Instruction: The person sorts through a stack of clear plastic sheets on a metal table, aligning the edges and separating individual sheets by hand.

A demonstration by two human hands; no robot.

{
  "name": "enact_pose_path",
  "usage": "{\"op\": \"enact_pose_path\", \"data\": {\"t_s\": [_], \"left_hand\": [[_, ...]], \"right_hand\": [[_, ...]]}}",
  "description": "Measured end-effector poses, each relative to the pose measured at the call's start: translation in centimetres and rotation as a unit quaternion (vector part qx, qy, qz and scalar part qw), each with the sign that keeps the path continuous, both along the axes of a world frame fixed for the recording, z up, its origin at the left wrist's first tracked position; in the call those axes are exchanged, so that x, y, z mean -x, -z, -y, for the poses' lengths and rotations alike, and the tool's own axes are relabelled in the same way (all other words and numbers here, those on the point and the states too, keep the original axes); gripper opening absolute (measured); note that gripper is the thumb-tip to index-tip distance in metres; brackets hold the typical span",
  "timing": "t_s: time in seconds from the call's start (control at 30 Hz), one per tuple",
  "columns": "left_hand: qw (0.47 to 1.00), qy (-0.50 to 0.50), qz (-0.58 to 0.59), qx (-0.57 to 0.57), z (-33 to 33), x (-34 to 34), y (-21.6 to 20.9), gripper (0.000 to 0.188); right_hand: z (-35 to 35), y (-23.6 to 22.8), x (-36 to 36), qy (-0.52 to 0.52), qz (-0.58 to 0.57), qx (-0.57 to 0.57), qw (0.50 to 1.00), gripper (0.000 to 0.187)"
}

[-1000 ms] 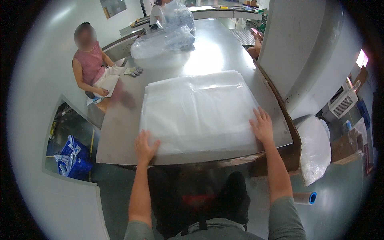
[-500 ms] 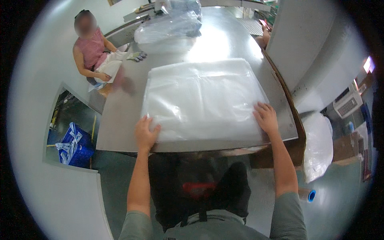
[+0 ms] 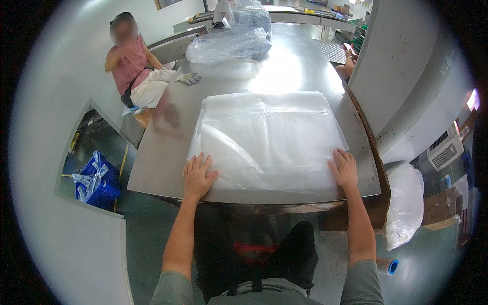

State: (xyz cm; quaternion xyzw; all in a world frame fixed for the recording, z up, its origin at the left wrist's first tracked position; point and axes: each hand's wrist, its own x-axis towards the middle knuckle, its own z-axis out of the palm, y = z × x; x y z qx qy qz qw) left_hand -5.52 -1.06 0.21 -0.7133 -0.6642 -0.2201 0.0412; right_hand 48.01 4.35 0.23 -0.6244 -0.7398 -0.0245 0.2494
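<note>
We see the stack of clear plastic sheets (image 3: 272,137) lying flat on the metal table (image 3: 157,157), toward its near edge and roughly midway between left and right. Its upper layers look milky where they overlap, and creases and bright glare cross them. The left hand (image 3: 199,178) rests at the near left corner of the stack, palm down, with its fingers spread wide and the thumb pointing right. The right hand (image 3: 345,170) lies at the near right corner, its fingers likewise spread apart over the edge (we cannot tell how firmly either one presses). Neither is closed around anything.

Farther along the table, on the left, we find a pale grey glove (image 3: 188,78), and beyond it a bundle of clear plastic bags (image 3: 229,46). A co-worker (image 3: 131,68) in a pink sleeveless top sits at the far left side of the table, one arm bent upward. On the floor to the left stands a blue bin (image 3: 105,183) with pale blue plastic hanging over its rim.

A grey pillar (image 3: 401,66) rises on the right. Just beside the table's right side we notice a stuffed white bag (image 3: 404,206), with a cardboard box (image 3: 441,209) to the right of it. Nearer to us on the floor lies a roll with a blue ring at its end (image 3: 390,266).
</note>
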Motion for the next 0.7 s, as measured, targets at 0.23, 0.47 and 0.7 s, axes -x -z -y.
{"op": "enact_pose_path", "data": {"t_s": [0.23, 0.47, 0.7], "left_hand": [[0.999, -0.013, 0.017, 0.038, 0.4, -0.3, -0.9, 0.052], [0.996, 0.006, 0.049, -0.068, -0.1, -0.1, -0.3, 0.032], [0.995, 0.012, -0.011, -0.100, 0.3, -0.6, -0.8, 0.027]], "right_hand": [[0.5, -1.1, 0.7, 0.010, 0.027, 0.018, 0.999, 0.056], [0.1, -0.5, -0.1, -0.017, -0.018, -0.001, 1.000, 0.036], [0.4, -2.8, 0.7, -0.005, 0.089, -0.049, 0.995, 0.023]]}}
